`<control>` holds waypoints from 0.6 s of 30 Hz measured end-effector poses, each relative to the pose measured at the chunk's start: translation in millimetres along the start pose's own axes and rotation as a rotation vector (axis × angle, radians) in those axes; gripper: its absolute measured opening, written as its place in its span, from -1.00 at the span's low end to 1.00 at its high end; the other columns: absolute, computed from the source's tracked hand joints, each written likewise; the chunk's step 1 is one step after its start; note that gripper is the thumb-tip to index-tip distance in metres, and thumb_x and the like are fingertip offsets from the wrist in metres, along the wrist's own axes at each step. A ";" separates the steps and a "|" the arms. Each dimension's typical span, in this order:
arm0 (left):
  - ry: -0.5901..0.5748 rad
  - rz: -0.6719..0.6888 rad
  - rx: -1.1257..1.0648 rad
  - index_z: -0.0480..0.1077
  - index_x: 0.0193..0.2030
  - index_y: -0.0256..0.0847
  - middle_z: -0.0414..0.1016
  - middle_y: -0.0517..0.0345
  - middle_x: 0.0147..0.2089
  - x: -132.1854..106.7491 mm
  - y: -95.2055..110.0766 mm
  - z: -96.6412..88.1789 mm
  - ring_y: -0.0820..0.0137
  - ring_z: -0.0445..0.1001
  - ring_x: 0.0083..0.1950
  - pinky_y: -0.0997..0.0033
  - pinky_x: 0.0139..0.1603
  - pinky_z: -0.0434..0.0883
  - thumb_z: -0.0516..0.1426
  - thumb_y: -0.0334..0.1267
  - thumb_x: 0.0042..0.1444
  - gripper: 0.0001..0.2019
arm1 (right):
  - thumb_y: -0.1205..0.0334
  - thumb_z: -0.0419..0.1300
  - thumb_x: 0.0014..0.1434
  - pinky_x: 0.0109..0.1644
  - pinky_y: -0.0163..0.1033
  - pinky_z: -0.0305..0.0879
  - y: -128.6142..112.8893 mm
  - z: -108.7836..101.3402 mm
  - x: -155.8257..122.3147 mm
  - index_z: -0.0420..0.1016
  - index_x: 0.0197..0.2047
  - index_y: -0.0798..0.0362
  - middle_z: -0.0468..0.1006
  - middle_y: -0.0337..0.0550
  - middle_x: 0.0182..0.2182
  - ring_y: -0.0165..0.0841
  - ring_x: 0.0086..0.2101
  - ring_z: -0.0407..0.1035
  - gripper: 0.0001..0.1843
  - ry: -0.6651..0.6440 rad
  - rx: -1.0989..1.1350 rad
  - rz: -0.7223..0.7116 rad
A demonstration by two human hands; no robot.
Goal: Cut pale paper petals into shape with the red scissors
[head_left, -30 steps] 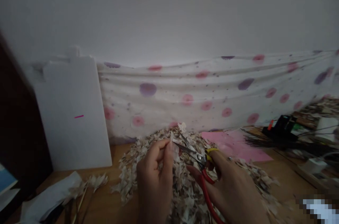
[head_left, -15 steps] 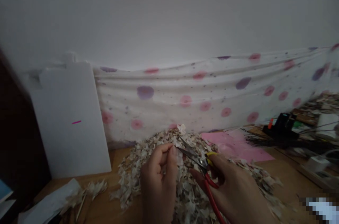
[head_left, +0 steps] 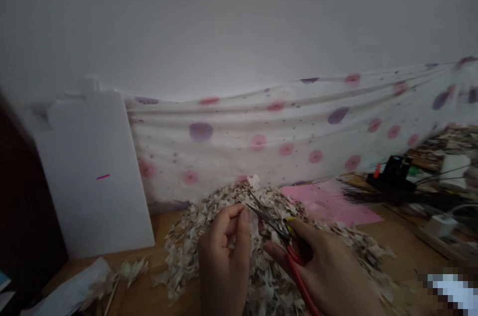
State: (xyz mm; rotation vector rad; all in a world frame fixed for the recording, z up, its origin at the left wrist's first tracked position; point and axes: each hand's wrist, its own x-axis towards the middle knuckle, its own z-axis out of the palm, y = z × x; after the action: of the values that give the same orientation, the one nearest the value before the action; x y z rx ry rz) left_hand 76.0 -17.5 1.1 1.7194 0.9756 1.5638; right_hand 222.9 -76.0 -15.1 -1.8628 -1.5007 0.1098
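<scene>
My right hand (head_left: pixel 317 261) grips a pair of scissors (head_left: pixel 278 230) with red and yellow handles. Their blades are parted and point up and left, with the tips close to my left fingertips. My left hand (head_left: pixel 227 251) is closed in a pinch between thumb and forefinger; a thin whitish piece seems to hang by the fingertips, but I cannot make it out clearly. Both hands are above a large heap of pale, dried, petal-like scraps (head_left: pixel 186 251) on the wooden table (head_left: pixel 160 229).
A white board (head_left: pixel 100 176) leans at the left, beside a flowered cloth (head_left: pixel 231 146) along the wall. Pink paper (head_left: pixel 336 206) lies right of the heap. Dark thin wires (head_left: pixel 362 194), a black holder (head_left: pixel 392 176) and a white plug (head_left: pixel 440 225) are farther right. White paper (head_left: pixel 74 291) lies front left.
The view has shifted slightly, so the background sits a little further left. The scissors stay parted by my left fingertips, and both hands keep nearly the same pose.
</scene>
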 end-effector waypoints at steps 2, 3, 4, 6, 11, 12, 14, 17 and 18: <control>-0.008 -0.033 -0.034 0.52 -0.26 -0.20 0.57 0.16 -0.47 -0.4 -0.6 0.5 0.41 0.56 -0.45 0.58 -0.45 0.44 0.13 -0.06 0.24 -0.74 | -0.32 0.25 0.04 -0.53 -0.32 -0.01 0.5 -1.3 0.3 0.16 -0.59 -0.04 0.32 -0.29 -0.69 -0.37 -0.62 0.22 -0.43 -0.021 -0.025 0.015; -0.006 -0.050 -0.050 0.51 -0.26 -0.21 0.55 0.18 -0.50 -0.7 -0.7 0.5 0.41 0.54 -0.47 0.59 -0.48 0.42 0.13 -0.06 0.24 -0.73 | -0.30 0.27 0.02 -0.53 -0.33 -0.02 1.3 -1.7 0.5 0.16 -0.58 -0.04 0.33 -0.29 -0.68 -0.37 -0.62 0.22 -0.43 -0.025 -0.041 0.014; -0.001 -0.062 -0.065 0.51 -0.26 -0.21 0.54 0.19 -0.51 -0.9 -0.6 0.3 0.42 0.53 -0.48 0.59 -0.49 0.41 0.13 -0.06 0.25 -0.74 | -0.29 0.27 0.03 -0.53 -0.33 -0.02 2.5 -1.9 0.6 0.17 -0.57 -0.04 0.33 -0.29 -0.68 -0.37 -0.62 0.22 -0.45 -0.024 -0.054 0.006; 0.012 -0.067 -0.079 0.50 -0.27 -0.21 0.54 0.18 -0.48 -1.3 0.1 -0.6 0.43 0.53 -0.47 0.61 -0.47 0.41 0.12 -0.07 0.25 -0.74 | -0.31 0.24 0.08 -0.53 -0.33 -0.02 5.8 -1.5 0.6 0.19 -0.55 -0.04 0.35 -0.29 -0.67 -0.38 -0.63 0.21 -0.45 0.007 -0.069 -0.022; -0.039 0.014 -0.025 0.51 -0.30 -0.19 0.56 0.17 -0.46 -2.2 1.8 -2.6 0.44 0.54 -0.43 0.63 -0.41 0.43 0.12 -0.08 0.26 -0.75 | -0.36 0.17 0.13 -0.53 -0.33 -0.01 11.2 0.9 0.0 0.20 -0.54 -0.04 0.36 -0.29 -0.67 -0.38 -0.64 0.23 -0.42 0.035 -0.044 -0.052; -0.040 0.013 -0.018 0.51 -0.30 -0.18 0.57 0.17 -0.45 -2.5 1.9 -2.3 0.45 0.54 -0.42 0.63 -0.41 0.43 0.12 -0.09 0.26 -0.75 | -0.36 0.17 0.13 -0.53 -0.33 -0.01 10.5 1.1 0.0 0.20 -0.54 -0.04 0.36 -0.29 -0.67 -0.38 -0.64 0.23 -0.42 0.030 -0.034 -0.043; -0.067 -0.011 -0.025 0.52 -0.29 -0.18 0.59 0.16 -0.43 -3.1 1.9 -1.4 0.44 0.55 -0.41 0.63 -0.40 0.43 0.14 -0.09 0.25 -0.77 | -0.37 0.16 0.11 -0.53 -0.33 -0.02 7.5 0.7 0.3 0.17 -0.56 -0.04 0.35 -0.28 -0.68 -0.38 -0.64 0.21 -0.41 0.020 -0.006 -0.008; -0.149 -0.064 -0.060 0.53 -0.26 -0.17 0.62 0.14 -0.41 -3.7 1.7 0.1 0.41 0.58 -0.38 0.61 -0.37 0.46 0.14 -0.10 0.24 -0.78 | -0.39 0.16 0.04 -0.51 -0.32 -0.04 1.0 -1.0 0.7 0.12 -0.59 -0.04 0.30 -0.28 -0.70 -0.38 -0.63 0.17 -0.39 -0.007 0.040 0.061; -0.170 -0.077 -0.069 0.53 -0.25 -0.17 0.62 0.13 -0.40 -3.8 1.8 0.4 0.40 0.58 -0.37 0.60 -0.37 0.46 0.14 -0.10 0.24 -0.77 | -0.39 0.16 0.02 -0.50 -0.31 -0.05 -0.8 -1.7 0.6 0.12 -0.59 -0.04 0.29 -0.28 -0.69 -0.38 -0.62 0.16 -0.40 -0.030 0.058 0.081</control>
State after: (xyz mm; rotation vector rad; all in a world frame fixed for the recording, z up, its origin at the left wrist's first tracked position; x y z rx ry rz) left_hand 76.5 -21.6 0.4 1.7152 0.8819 1.3624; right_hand 223.3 -76.3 -13.2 -1.8838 -1.4270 0.2179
